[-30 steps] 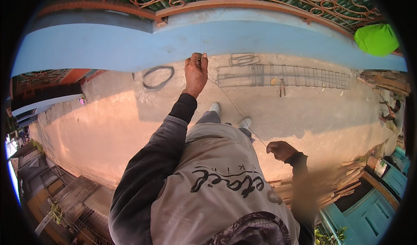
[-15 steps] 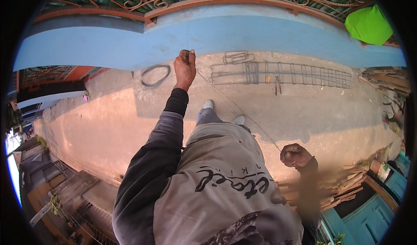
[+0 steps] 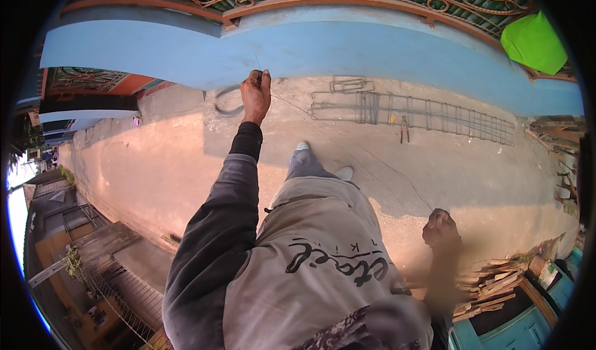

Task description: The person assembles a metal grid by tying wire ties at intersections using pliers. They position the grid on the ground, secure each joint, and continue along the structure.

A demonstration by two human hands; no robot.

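Note:
My left hand, stretched out ahead with the arm nearly straight, is closed on a thin wire. A short end of the wire sticks up past its fingers. From there the wire runs down to the right in a slightly bowed line to my right hand, whose fingers are pinched together on it. A second faint line shows beside it; I cannot tell whether it is another strand or a shadow. Beyond my left hand, partly hidden by it, a coil of wire lies on the ground.
On the concrete ground lies a long rebar cage, with small rectangular stirrups behind it. Pincers lie at its near side. A blue wall runs across the far side. Stacked wood is at lower right.
The view has turned slightly, shifting the ground items rightward. My right hand has moved a little to the right, and the wire looks more bowed than before. Both hands keep their grip.

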